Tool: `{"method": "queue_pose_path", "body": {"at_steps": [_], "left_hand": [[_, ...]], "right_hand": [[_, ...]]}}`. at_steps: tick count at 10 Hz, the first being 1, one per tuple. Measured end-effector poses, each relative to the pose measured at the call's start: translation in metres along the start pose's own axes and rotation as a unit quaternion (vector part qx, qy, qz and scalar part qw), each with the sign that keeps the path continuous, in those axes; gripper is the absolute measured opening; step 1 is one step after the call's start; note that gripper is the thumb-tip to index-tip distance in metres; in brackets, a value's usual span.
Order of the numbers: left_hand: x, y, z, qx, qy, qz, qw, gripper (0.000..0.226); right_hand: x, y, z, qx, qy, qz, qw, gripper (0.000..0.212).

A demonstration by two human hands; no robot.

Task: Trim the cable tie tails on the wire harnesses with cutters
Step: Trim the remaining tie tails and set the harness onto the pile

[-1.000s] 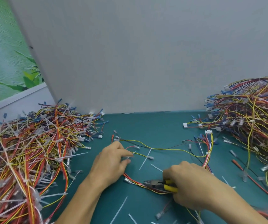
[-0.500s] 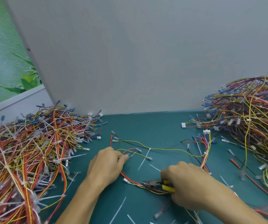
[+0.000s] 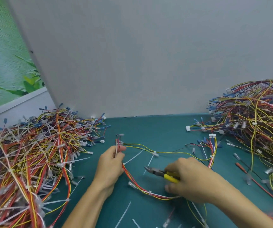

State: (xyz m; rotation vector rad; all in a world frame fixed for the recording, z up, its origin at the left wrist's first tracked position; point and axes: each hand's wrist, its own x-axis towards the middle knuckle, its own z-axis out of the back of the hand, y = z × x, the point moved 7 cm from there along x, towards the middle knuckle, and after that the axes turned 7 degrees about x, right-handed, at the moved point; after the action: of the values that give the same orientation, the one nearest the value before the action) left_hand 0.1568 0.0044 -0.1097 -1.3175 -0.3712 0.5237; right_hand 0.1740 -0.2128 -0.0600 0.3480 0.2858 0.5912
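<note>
While left hand (image 3: 111,165) now grips the harness (image 3: 137,185), right hand (image 3: 193,180) clutches cutters (image 3: 158,172); now lifted off it, near tie tail (image 3: 134,156)

I see the cutters (image 3: 155,171) blurred, handles hidden in the right hand (image 3: 193,180); left harness pile (image 3: 25,162) and right harness pile (image 3: 256,125) run off-frame

Left hand (image 3: 111,165) grips the harness (image 3: 142,189) on the green mat (image 3: 149,129). Right hand (image 3: 191,178) holds the yellow-handled cutters (image 3: 157,172), nose pointing left, just beside a white tie tail (image 3: 149,161). Tangled wire piles (image 3: 33,153) sit on either side.
</note>
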Motion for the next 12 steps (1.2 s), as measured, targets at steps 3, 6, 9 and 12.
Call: {"method": "queue_pose_path", "body": {"at_steps": [3,6,9,12], "left_hand": [[-0.006,-0.006,-0.003,-0.172,-0.018,0.022,0.985,0.028],[-0.007,-0.013,-0.006,-0.193,-0.013,0.003,0.981,0.03],[-0.007,-0.013,-0.005,-0.197,-0.016,-0.003,0.98,0.029],[-0.008,-0.015,-0.006,-0.212,-0.017,-0.008,0.977,0.03]], "right_hand": [[0.031,0.023,-0.017,0.032,-0.022,-0.032,0.999,0.011],[0.038,0.033,-0.031,0.045,-0.034,-0.046,0.997,0.011],[0.036,0.029,-0.025,0.083,-0.039,-0.052,0.994,0.012],[0.038,0.033,-0.026,0.089,-0.045,-0.035,0.994,0.012]]}}
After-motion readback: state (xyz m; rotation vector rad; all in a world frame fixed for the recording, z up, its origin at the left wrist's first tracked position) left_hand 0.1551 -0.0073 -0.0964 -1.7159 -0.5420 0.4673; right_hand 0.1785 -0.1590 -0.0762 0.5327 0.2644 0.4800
